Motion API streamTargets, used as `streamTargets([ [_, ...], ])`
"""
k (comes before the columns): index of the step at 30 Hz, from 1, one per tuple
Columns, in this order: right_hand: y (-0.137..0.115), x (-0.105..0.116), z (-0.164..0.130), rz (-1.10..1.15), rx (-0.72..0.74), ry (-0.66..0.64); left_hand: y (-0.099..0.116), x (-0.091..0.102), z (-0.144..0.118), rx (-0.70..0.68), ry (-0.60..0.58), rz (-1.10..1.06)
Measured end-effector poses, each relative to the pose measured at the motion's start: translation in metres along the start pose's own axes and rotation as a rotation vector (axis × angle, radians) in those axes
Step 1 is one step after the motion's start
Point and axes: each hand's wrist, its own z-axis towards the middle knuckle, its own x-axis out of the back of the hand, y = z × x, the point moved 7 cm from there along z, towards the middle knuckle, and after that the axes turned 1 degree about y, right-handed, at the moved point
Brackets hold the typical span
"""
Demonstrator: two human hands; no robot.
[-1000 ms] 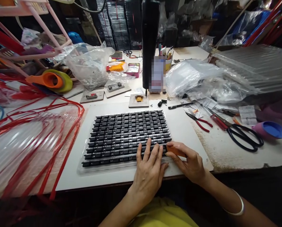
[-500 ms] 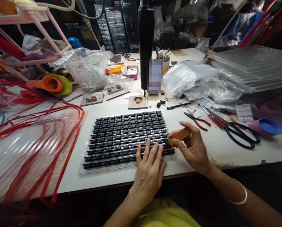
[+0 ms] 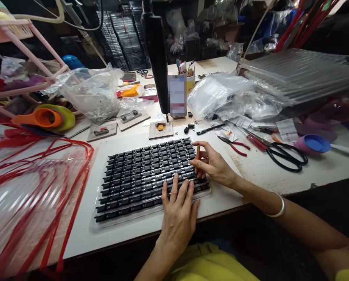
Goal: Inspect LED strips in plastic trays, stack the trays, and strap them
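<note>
A clear plastic tray lies on the white board in front of me. It holds rows of small black parts with white markings. My left hand rests on the front right of these rows, fingers spread and stretched out. At the tray's right edge, my right hand pinches a flat orange-brown piece between thumb and fingers. The piece is seen nearly edge-on; its lower end is over the rows, and whether it touches a part I cannot tell.
Behind the tray, a black screwdriver hangs upright over a small jig. Red-handled pliers, black scissors and a purple cup lie right. Red straps spread left; plastic bags are heaped behind.
My right hand has turned the orange-brown piece from lying sideways to nearly upright, and has moved up along the tray's right edge. My left hand stays on the rows. The view has shifted right.
</note>
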Motion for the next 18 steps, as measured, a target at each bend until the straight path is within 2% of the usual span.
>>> streamTargets([
  [9, 0.005, 0.0003, 0.0044, 0.067, -0.036, -0.02, 0.0006, 0.0005, 0.0011, 0.003, -0.002, 0.006],
  [15, 0.007, -0.0023, 0.0028, -0.016, -0.042, 0.032, 0.0016, -0.0007, 0.0021, -0.008, -0.01, 0.008],
  [18, 0.0025, -0.0027, 0.0032, -0.029, -0.045, -0.003, 0.0018, -0.0004, 0.0017, -0.007, -0.005, 0.007],
])
